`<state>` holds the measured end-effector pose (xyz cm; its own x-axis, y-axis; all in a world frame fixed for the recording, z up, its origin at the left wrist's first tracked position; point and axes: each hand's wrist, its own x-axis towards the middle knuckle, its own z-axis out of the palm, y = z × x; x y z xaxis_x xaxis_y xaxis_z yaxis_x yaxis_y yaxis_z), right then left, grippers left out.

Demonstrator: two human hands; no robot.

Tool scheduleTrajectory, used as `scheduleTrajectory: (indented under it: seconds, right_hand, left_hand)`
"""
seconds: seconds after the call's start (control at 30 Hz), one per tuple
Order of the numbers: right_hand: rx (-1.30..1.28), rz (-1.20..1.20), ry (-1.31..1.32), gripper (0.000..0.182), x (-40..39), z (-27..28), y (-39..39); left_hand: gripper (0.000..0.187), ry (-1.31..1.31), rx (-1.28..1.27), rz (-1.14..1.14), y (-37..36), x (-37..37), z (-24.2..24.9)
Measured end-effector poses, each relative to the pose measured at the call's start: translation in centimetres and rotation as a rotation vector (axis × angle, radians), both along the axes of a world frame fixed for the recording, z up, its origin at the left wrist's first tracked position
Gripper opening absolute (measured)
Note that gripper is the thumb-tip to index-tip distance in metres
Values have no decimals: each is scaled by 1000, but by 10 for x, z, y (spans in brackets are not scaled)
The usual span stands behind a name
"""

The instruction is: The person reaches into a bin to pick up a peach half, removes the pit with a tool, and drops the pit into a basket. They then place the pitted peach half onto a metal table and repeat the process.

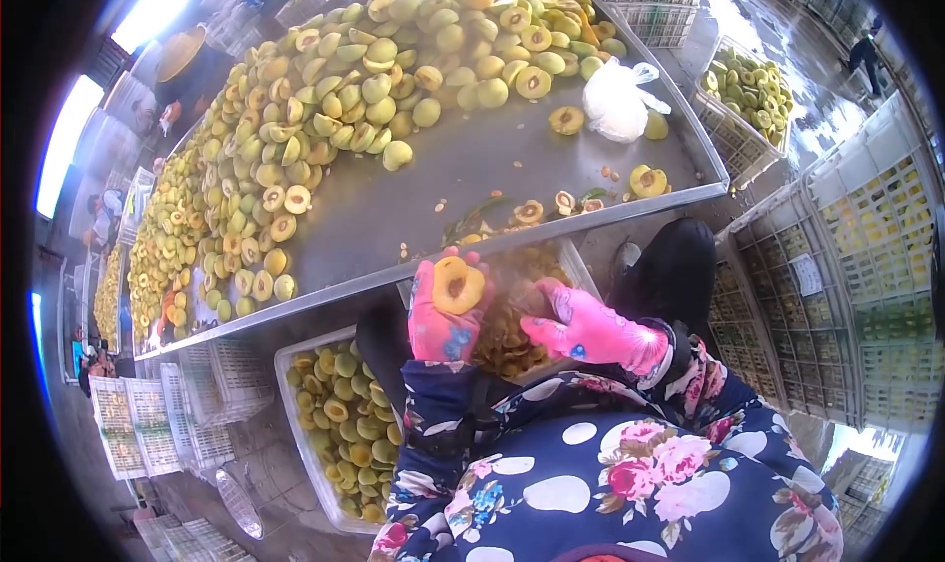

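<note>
Near the grey metal table rim (630,211), my pink-gloved L hand (439,330) grips a halved yellow fruit (459,285); narrow gap btwn it & pink-gloved R hand (593,332), can't tell its grip, over white plastic bin (581,269).

Head cam, fwd + down, hands close.

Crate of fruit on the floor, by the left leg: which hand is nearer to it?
Left. The left hand, holding a halved fruit, is just right of the crate in view; the right hand is farther right.
</note>
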<state>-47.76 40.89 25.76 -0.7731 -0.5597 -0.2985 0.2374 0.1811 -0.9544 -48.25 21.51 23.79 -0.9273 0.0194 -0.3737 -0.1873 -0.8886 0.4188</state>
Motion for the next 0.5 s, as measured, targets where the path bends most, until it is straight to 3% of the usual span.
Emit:
scheduleTrajectory:
  seconds: [0.13, 0.27, 0.37, 0.5]
  right_hand:
    - [43, 39, 61, 33, 6, 2, -6]
    - [219, 33, 449, 27, 5, 1, -10]
    - [147, -30, 550, 28, 6, -25, -15]
    - [244, -12, 552, 26, 4, -18, -18]
  left_hand:
    - [42, -50, 45, -14, 9, 1, -7]
    - [41, -3, -67, -33, 16, 6, -9]
    - [41, -26, -69, -9, 19, 5, -9]
    - [41, 3, -137, 12, 24, 5, -11]
